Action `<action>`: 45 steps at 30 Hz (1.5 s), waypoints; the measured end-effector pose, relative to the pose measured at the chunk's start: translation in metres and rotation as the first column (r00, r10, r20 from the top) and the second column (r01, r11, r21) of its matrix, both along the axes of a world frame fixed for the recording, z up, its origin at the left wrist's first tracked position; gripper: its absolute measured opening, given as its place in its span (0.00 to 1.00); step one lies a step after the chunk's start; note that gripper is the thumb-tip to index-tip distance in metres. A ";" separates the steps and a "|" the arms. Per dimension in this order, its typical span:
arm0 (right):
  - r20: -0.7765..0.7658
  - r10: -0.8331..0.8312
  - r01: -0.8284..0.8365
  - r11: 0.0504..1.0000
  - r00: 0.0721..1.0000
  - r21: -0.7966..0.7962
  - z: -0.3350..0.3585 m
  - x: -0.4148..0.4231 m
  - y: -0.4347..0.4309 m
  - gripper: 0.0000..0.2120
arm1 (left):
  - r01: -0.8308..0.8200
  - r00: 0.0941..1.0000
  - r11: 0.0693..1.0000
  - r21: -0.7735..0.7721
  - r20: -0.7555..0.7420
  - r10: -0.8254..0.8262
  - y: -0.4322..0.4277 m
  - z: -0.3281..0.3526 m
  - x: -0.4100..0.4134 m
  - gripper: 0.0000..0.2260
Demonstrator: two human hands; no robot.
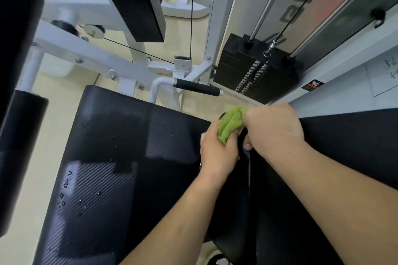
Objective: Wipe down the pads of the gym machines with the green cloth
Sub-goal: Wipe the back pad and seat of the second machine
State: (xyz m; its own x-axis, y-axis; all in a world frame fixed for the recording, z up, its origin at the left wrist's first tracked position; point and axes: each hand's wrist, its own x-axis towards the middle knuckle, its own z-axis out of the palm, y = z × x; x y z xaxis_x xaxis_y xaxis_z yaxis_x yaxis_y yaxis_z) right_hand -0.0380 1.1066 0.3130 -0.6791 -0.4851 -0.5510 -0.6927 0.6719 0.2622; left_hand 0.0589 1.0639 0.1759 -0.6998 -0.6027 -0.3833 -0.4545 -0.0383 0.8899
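A bunched green cloth (231, 123) sits between both hands above the gap where two pads meet. My left hand (217, 153) grips its lower part. My right hand (273, 129) closes over its upper right side, thumb pointing down. Below and left lies the black seat pad (120, 157) with a ribbed texture and scattered water droplets. The black back pad (344, 146) runs off to the right under my right forearm.
A white machine frame (90, 54) with cables crosses the top. A black handle grip (198, 88) sticks out just beyond the seat pad. The black weight stack (254, 69) stands at upper right. A black roller pad (19, 153) hangs at left. Beige floor lies underneath.
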 end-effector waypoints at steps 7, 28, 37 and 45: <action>-0.098 0.365 -0.374 0.922 0.926 -0.103 -0.007 0.068 0.030 0.15 | -0.144 0.911 0.989 -0.021 0.389 0.140 0.071 -0.049 0.154 0.15; -0.071 0.360 -0.365 0.886 0.930 -0.288 -0.031 0.235 0.148 0.08 | -0.537 0.842 0.497 0.681 0.393 0.370 0.136 0.008 0.213 0.05; -0.077 0.364 -0.372 0.913 0.928 -0.167 -0.091 0.261 0.130 0.12 | 0.068 0.965 0.961 -0.270 0.263 0.005 0.025 -0.018 0.220 0.10; -0.334 0.422 -0.525 0.780 0.843 -0.340 -0.144 0.255 0.137 0.02 | 0.725 0.686 0.188 -0.663 0.667 -0.290 -0.006 -0.098 0.222 0.20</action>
